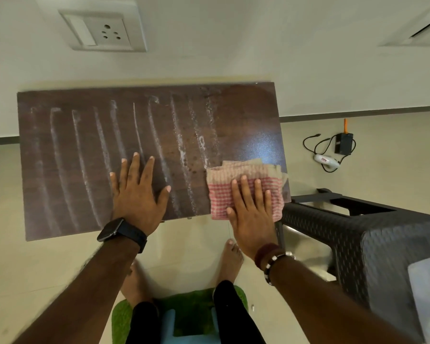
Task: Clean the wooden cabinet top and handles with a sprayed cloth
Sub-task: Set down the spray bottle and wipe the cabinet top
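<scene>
The dark wooden cabinet top (67, 155) fills the middle of the head view, streaked with several pale curved wipe marks. My left hand (137, 192) lies flat on it near the front edge, fingers spread, holding nothing. My right hand (250, 212) presses flat on a folded pink-and-white checked cloth (243, 177) at the top's front right corner. The right part of the top around the cloth looks darker and shinier. The cabinet's handles are hidden below the top.
A dark woven plastic stool (372, 234) stands right of the cabinet. A black charger with cables and a white device (333, 151) lie on the floor by the wall. A wall socket (104, 31) sits above. My bare feet stand by a green mat (194, 311).
</scene>
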